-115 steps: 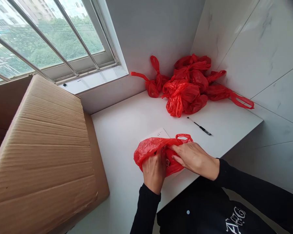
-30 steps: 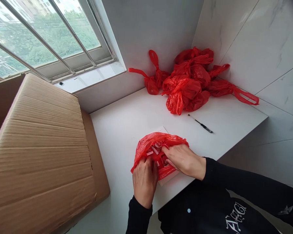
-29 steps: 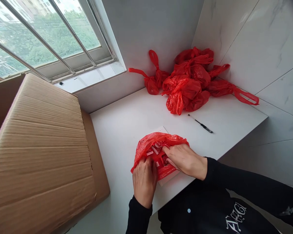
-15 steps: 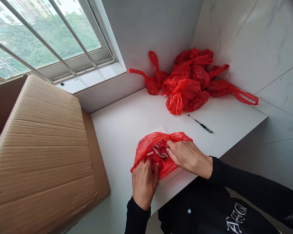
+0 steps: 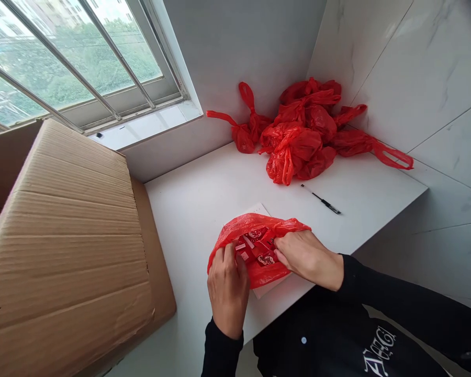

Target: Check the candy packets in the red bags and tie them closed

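A red plastic bag [image 5: 241, 226] lies with its mouth spread wide on the white table. Inside it are several small red packets [image 5: 265, 258] with white and dark print. My left hand [image 5: 228, 285] grips the bag's near left rim, fingers hooked over the edge into the opening. At the right side, my right hand [image 5: 308, 257] is closed on the bag's rim, its curled fingertips reaching inside beside the packets; the tips are partly hidden. Under the bag, a sheet of white paper [image 5: 262, 209] sticks out at the far and near sides.
A heap of knotted red plastic bags [image 5: 298, 139] sits at the back of the table [image 5: 192, 209] against the wall. Right of the open bag lies a black pen [image 5: 322, 199]. A large open cardboard box [image 5: 74, 251] stands at the left, below a barred window [image 5: 102, 57].
My left hand has drawn back slightly left from among the packets to the rim. My right hand has shifted a little right, and more packets show in the bag.
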`<state>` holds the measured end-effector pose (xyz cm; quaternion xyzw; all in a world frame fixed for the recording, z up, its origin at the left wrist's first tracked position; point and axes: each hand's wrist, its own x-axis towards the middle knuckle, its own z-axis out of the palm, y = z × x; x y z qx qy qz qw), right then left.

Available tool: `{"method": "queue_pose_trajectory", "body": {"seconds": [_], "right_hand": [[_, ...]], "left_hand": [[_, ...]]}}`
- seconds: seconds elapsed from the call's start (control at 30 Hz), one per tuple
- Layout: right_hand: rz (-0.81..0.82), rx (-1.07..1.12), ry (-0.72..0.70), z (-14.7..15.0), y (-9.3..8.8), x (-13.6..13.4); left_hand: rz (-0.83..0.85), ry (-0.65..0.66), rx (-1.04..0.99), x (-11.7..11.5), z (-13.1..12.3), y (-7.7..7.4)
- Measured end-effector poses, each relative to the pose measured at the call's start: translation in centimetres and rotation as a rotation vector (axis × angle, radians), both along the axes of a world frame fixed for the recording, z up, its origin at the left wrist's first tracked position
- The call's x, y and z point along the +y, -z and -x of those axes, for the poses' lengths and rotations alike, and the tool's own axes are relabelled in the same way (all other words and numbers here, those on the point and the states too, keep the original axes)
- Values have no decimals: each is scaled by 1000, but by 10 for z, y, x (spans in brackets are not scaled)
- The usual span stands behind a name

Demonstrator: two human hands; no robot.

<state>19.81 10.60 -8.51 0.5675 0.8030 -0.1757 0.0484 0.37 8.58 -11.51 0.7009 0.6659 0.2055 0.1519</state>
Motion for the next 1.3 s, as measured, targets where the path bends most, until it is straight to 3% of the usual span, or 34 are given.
{"method": "queue_pose_trajectory", "body": {"seconds": [0.17,0.3,0.43,0.6,0.73,0.83,0.93,1.03,1.13,1.3], "right_hand": [[-54,34,-6,-2,-7,-3],[-245,163,46,-7,-18,-8],[-446,184,105,-19,-16,-5],[-442,134,158,-39,-2,8],[-441,315,235,-47,-21,11],[-539,535,227,-49,-49,6],[-648,704,234,-49,-72,-1],[-717,840,297,-47,-84,-7],[-737,949,369,-45,-89,-11],[-729,1029,358,-42,-95,-13]], "left_hand": [[-110,-55,-257,-10,2,-24],[-242,-144,-331,-17,7,-42],[-298,-139,-192,-16,15,-51],[-307,-198,3,-10,32,-55],[-170,-312,-28,-13,38,-75],[-67,-324,-222,-15,32,-98],[-121,-239,-495,-14,25,-116],[-194,-180,-744,-11,22,-121],[-167,-156,-971,-8,17,-123],[-152,-75,-1124,-5,5,-126]]}}
